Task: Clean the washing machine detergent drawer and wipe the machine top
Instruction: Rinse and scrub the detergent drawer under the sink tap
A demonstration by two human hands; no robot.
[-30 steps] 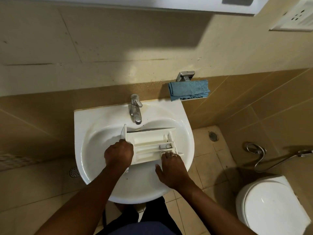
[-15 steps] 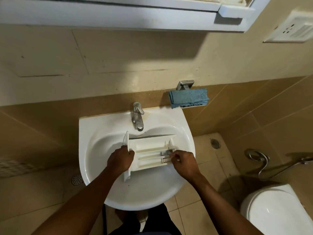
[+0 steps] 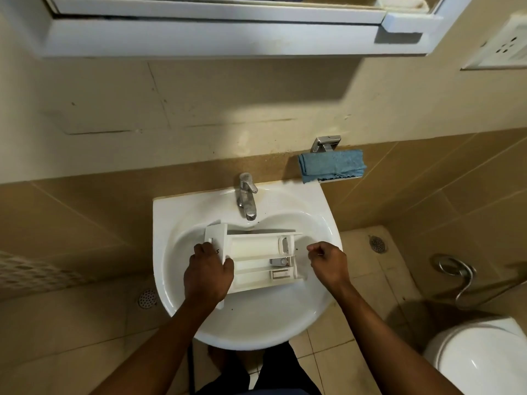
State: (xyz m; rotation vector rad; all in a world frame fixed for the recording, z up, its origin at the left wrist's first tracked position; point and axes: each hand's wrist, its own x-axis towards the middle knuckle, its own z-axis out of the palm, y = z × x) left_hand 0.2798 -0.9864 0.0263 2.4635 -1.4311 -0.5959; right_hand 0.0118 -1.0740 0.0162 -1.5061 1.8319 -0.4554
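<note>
The white detergent drawer (image 3: 256, 258) lies across the bowl of the white sink (image 3: 319, 203), its compartments facing up, just below the chrome tap (image 3: 246, 196). My left hand (image 3: 208, 272) grips the drawer's front panel at its left end. Just right of the drawer's far end, my right hand (image 3: 328, 262) hovers over the sink rim with fingers curled, off the drawer; whether it holds something small I cannot tell. A folded blue cloth (image 3: 332, 165) rests on a small wall shelf behind the sink to the right.
A white toilet (image 3: 479, 357) stands at the lower right, with a hose and chrome wall ring (image 3: 456, 269) above it. Floor drains (image 3: 377, 243) lie on the tiled floor. A white cabinet ledge (image 3: 216, 38) overhangs the sink. A wall socket plate (image 3: 504, 47) is at the top right.
My right hand has left the drawer's right end and moved right, off it. My left hand has kept its grip. The drawer's front panel has tilted to face up.
</note>
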